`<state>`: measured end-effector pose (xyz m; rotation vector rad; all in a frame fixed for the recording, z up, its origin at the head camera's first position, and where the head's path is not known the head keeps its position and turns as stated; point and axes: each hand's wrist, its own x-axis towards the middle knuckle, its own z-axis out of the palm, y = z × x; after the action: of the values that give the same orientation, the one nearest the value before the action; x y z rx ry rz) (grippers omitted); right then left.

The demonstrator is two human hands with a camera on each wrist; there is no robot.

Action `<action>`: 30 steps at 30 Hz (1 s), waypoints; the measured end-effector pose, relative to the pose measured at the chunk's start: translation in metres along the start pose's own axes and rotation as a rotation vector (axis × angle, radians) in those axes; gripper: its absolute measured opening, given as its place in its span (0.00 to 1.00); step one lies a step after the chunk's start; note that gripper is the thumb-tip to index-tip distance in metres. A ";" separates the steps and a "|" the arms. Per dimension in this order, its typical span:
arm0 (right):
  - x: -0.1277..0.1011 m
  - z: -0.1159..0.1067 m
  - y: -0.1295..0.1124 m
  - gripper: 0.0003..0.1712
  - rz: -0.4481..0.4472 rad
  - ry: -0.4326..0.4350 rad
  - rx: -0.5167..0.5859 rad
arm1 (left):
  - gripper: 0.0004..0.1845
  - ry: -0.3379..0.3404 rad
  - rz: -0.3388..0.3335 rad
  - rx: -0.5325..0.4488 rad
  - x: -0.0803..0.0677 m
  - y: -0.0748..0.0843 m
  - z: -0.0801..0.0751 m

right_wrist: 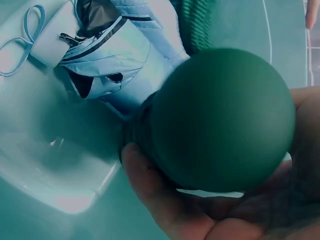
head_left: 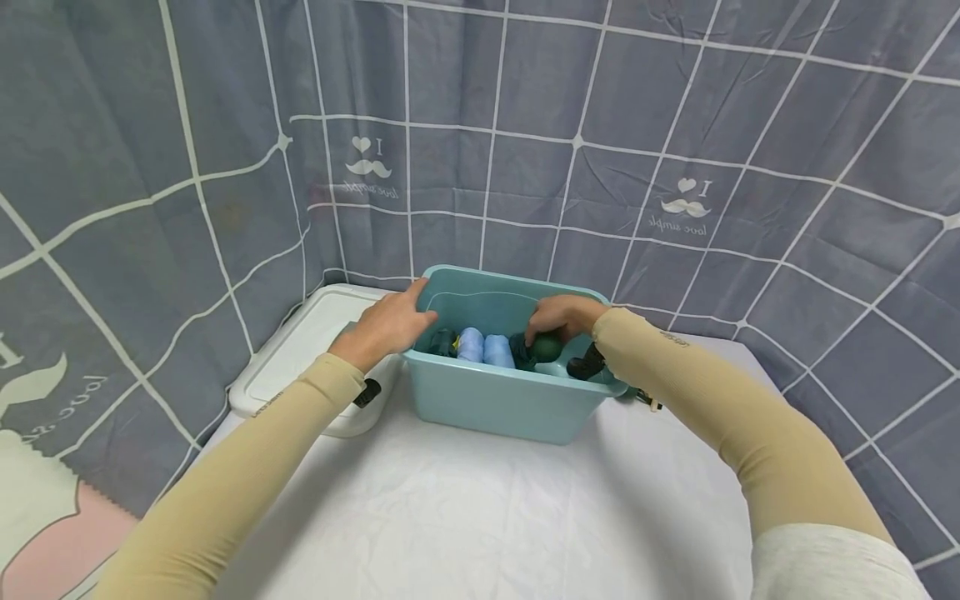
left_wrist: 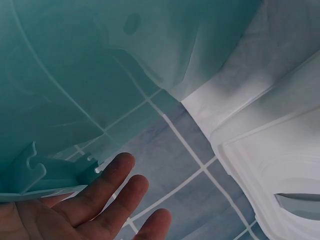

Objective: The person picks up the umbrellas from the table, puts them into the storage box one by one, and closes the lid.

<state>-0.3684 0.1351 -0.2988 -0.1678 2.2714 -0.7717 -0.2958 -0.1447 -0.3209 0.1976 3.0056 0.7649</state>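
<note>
In the middle of the head view, we see our right hand point(head_left: 562, 315) down inside the pale teal, rectangular plastic bin point(head_left: 495, 404), its fingers curled around a dark green folded umbrella with a smooth round knob point(right_wrist: 222, 120). That name is our best reading; the knob fills the centre of the right wrist view, and dark, gathered fabric shows just at its left.

Our left hand point(head_left: 384, 327), left of centre in the head view, straddles the bin's rim at the upper left corner, fingers extended and loosely spread, clasping nothing tightly.

We judge the umbrella light to moderate, with a stiff core, soft cloth around it and little that is fragile. The knob looks matt but its curve could roll out of our fingertips, so we would take hold just behind it, where it meets the fabric, thumb opposite fingers. Loose cloth could snag on the light blue, folded fabric bundles point(head_left: 497, 351) near it; in the right wrist view a thin cord loop point(right_wrist: 33, 22) shows at upper left.
</note>
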 end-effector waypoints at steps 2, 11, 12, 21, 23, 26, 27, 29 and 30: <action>0.002 0.001 0.000 0.24 0.010 -0.016 -0.001 | 0.41 0.002 -0.003 0.003 -0.001 0.001 -0.001; 0.010 0.002 0.003 0.25 0.033 -0.103 -0.176 | 0.40 0.001 -0.007 0.009 0.001 0.000 0.000; 0.011 0.002 0.004 0.26 0.034 -0.119 -0.187 | 0.40 0.000 -0.008 0.009 0.001 0.000 0.001; 0.015 0.005 0.008 0.38 0.049 -0.263 -0.076 | 0.40 0.009 -0.010 0.012 0.002 0.001 0.001; 0.015 0.005 0.008 0.39 0.059 -0.263 -0.075 | 0.40 0.011 -0.009 0.010 0.003 0.000 0.002; 0.015 0.005 0.010 0.42 0.077 -0.263 -0.077 | 0.40 0.014 -0.006 0.008 0.003 0.000 0.002; 0.015 0.005 0.010 0.42 0.083 -0.266 -0.081 | 0.40 0.014 -0.005 0.008 0.003 0.000 0.002; 0.015 0.006 0.011 0.44 0.091 -0.276 -0.100 | 0.40 0.012 -0.004 0.011 0.002 0.000 0.002; 0.015 0.006 0.011 0.44 0.094 -0.282 -0.110 | 0.40 0.011 -0.003 0.011 0.002 0.000 0.001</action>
<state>-0.3747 0.1361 -0.3173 -0.2056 2.0385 -0.5374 -0.2975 -0.1435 -0.3221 0.1894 3.0204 0.7510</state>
